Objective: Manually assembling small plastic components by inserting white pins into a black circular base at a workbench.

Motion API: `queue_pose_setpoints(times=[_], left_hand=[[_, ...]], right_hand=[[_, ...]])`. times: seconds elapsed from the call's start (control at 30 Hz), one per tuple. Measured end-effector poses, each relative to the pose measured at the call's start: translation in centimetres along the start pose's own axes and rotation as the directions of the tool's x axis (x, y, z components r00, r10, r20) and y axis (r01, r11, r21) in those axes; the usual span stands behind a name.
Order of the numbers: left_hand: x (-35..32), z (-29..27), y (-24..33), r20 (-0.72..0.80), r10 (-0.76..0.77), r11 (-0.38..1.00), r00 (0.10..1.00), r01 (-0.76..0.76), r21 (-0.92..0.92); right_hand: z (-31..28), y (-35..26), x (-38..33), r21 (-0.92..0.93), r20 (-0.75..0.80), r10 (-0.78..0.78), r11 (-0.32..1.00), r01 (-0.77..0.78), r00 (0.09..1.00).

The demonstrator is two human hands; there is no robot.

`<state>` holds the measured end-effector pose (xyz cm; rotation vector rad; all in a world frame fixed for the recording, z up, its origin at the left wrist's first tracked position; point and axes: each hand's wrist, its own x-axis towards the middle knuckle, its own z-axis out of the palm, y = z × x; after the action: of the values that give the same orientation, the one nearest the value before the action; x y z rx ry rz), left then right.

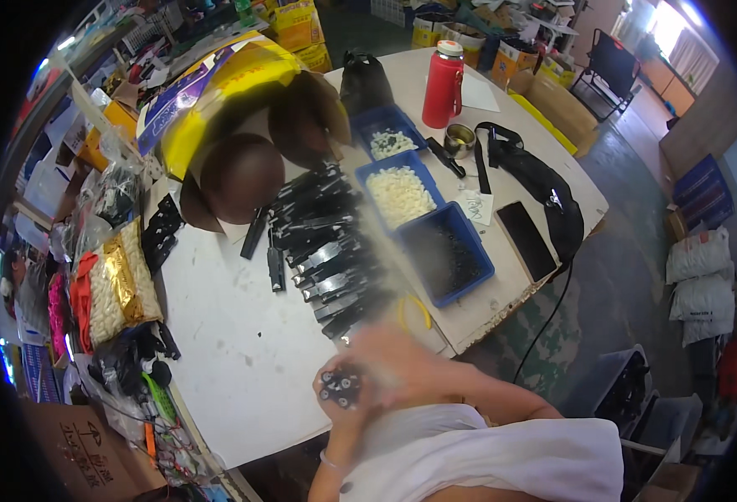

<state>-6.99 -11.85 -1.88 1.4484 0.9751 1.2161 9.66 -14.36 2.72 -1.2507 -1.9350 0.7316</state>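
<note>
The left hand [341, 393] held a bundle of small black parts [340, 387] with pale round ends, fingers closed around it, just above the near edge of the white desk [243, 351]. The right hand [393, 360] was motion-blurred beside the bundle; whether its fingers were open or closed could not be told. Beyond the hands, a row of black and silver parts [322, 243] lay on the desk. To the right of the row stood three blue trays [477, 251], two holding white pieces [399, 192], the nearest holding dark pieces. A red flask [443, 84] stood at the far side.
</note>
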Motion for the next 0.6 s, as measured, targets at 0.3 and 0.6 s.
queue_pose_setpoints(times=[0.3, 0.6], left_hand=[[0.1, 5.1, -0.7, 0.193, 0.228, 0.970, 0.954, -0.239, 0.033], [0.8, 5.5, -0.7, 0.219, 0.088, 0.991, 0.972, -0.107, 0.077]], right_hand=[[-10.6, 5.5, -1.1, -0.571, -0.546, 0.082, 0.692, -0.441, 0.834], [-9.8, 7.5, 0.1, -0.696, -0.396, 0.125, 0.606, -0.385, 0.910]])
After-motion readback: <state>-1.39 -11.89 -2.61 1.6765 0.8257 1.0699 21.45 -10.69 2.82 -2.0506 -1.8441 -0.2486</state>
